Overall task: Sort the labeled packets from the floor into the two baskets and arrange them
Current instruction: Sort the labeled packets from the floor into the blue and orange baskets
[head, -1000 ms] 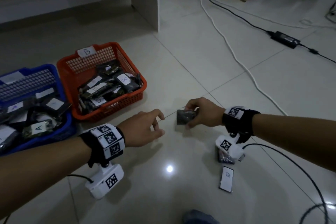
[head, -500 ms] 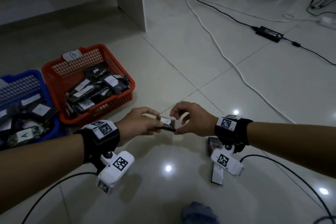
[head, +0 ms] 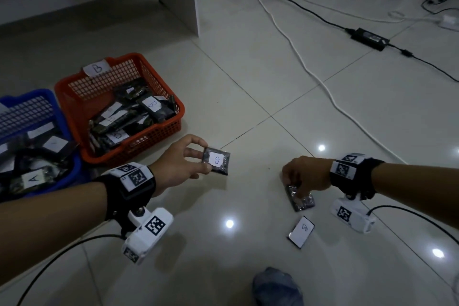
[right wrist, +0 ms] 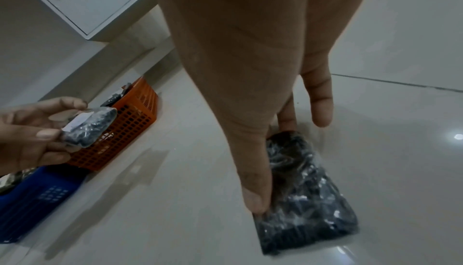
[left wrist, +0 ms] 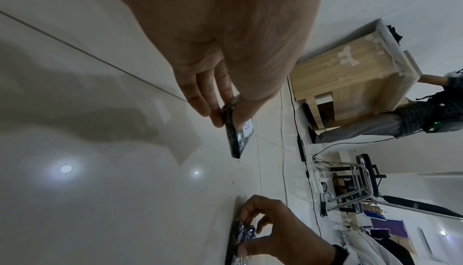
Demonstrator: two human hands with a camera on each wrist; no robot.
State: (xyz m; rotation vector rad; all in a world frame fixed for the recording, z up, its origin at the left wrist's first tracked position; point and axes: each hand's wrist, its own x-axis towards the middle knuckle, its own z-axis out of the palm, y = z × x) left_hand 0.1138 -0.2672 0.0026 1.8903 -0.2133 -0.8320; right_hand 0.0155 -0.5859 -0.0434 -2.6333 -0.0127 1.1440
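Now label-up packet (head: pixel 215 162) — left hand (head: pixel 177 165)

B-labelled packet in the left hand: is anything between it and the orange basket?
Nothing visible. The left hand pinches the dark plastic B-labelled packet just right of the orange mesh basket; only bare tile lies between.

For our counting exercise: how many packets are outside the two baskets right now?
3. One is pinched in the left hand: packet. One lies on the floor under the right hand's fingers. One lies label-up nearer the camera. None looks hidden.
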